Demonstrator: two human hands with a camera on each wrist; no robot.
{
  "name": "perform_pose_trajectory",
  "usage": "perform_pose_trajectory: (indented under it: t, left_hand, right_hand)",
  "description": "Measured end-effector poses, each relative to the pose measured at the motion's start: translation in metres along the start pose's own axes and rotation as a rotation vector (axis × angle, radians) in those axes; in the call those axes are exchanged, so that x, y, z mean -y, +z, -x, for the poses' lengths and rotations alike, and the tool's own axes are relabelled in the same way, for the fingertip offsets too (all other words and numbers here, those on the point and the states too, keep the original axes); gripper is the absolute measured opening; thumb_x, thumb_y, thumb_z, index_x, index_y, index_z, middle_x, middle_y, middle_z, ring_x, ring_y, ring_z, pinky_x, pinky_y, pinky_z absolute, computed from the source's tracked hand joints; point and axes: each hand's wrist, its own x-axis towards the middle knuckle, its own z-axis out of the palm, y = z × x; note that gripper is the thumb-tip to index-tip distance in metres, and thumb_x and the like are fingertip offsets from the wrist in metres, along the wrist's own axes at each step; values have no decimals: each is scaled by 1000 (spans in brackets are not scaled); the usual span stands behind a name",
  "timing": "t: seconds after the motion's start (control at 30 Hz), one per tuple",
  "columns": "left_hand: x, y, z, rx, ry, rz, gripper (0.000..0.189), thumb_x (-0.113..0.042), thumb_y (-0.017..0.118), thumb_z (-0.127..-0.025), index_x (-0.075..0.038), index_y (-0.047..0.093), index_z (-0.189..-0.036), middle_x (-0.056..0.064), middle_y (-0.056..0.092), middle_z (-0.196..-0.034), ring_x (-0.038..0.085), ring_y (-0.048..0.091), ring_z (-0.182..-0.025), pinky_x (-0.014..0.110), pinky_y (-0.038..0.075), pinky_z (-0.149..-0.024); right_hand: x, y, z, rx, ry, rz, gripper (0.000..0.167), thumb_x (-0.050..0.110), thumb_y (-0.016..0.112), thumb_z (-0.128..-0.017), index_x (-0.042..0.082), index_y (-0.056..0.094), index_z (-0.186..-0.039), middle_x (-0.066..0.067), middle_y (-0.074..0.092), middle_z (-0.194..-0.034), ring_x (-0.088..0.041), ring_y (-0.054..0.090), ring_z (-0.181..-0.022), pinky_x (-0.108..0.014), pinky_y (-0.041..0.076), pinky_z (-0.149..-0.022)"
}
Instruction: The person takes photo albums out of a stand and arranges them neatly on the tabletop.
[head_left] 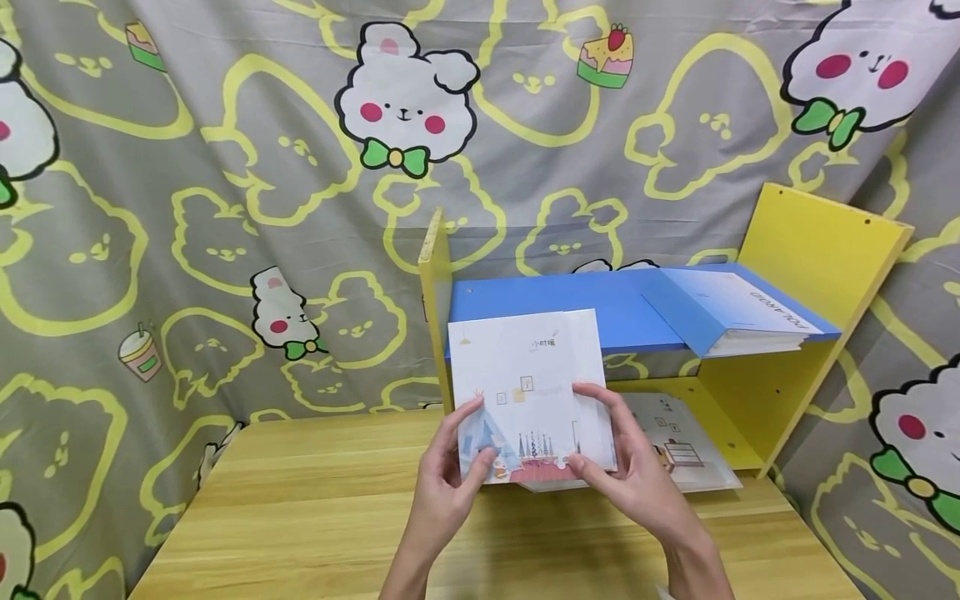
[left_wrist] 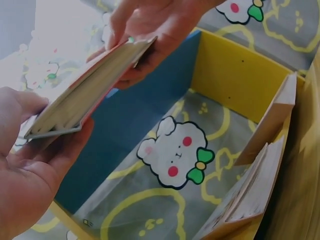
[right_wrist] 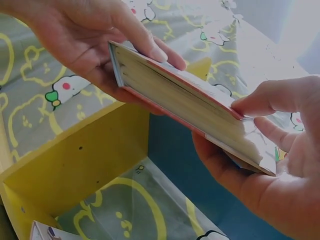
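Observation:
Both of my hands hold a thick square white photo album (head_left: 536,358), its cover drawn with a blue tent and small picture frames. It is raised in front of the shelf, cover towards me. My left hand (head_left: 448,483) grips its lower left edge, thumb on the cover and fingers behind. On the opposite edge, my right hand (head_left: 637,475) grips with the thumb in front and fingers behind. The wrist views show the page block of the album (right_wrist: 180,102) between the hands.
A yellow shelf unit with a blue board (head_left: 547,296) stands on the wooden table (head_left: 300,500). On the blue board lies a blue POLAROID album (head_left: 731,304). Another illustrated white album (head_left: 686,454) lies at the bottom, partly hidden. Patterned cloth (head_left: 225,208) hangs behind.

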Motion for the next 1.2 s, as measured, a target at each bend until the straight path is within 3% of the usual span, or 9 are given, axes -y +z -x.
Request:
perform_pose_trajectory:
  t: [0.1,0.4,0.63,0.83,1.03,1.2]
  left_hand:
    - [-1,1,0,-12,-6,-29,56,5,59,-101,-9,44,-153,17,58,-132,7,52,-71,23,45,-45]
    - [-2,0,2,-39,0,-20,56,8,60,-99,-7,46,-151,12,49,-152,5,52,-68,23,48,-46]
    - [-4,-8,2,-41,-8,14,56,9,61,-98,-5,48,-150,19,57,-137,8,60,-67,23,50,-45]
    - [-8,-9,3,-48,-36,23,56,9,62,-97,-6,48,-150,19,54,-141,12,64,-69,22,52,-48]
    - [-10,-12,4,-48,-26,30,57,10,62,-97,-5,47,-150,22,58,-132,12,63,-70,22,50,-46]
    - [-13,-17,6,-64,-31,17,57,10,62,-97,-4,47,-150,22,58,-131,14,65,-78,24,54,-53]
  right_hand:
    - [0,1,0,-7,-1,15,76,-7,65,-96,18,29,-158,-19,36,-150,-25,63,-119,-41,61,-84]
    - [-1,7,0,-17,-13,29,76,-6,67,-95,18,31,-157,-19,39,-147,-27,63,-116,-44,62,-81]
    - [-1,12,0,-28,-35,9,77,-8,68,-94,18,32,-157,-18,39,-148,-26,63,-117,-44,62,-83]
    - [-1,14,0,-19,-64,5,75,-7,67,-95,17,32,-158,-14,37,-152,-26,60,-121,-41,61,-85]
    - [0,15,-1,-6,-69,-2,75,-6,67,-96,18,32,-158,-12,34,-155,-25,57,-124,-38,59,-90]
    - [0,18,-4,30,-93,-29,73,-6,64,-97,16,32,-158,-13,32,-155,-26,54,-126,-32,57,-92]
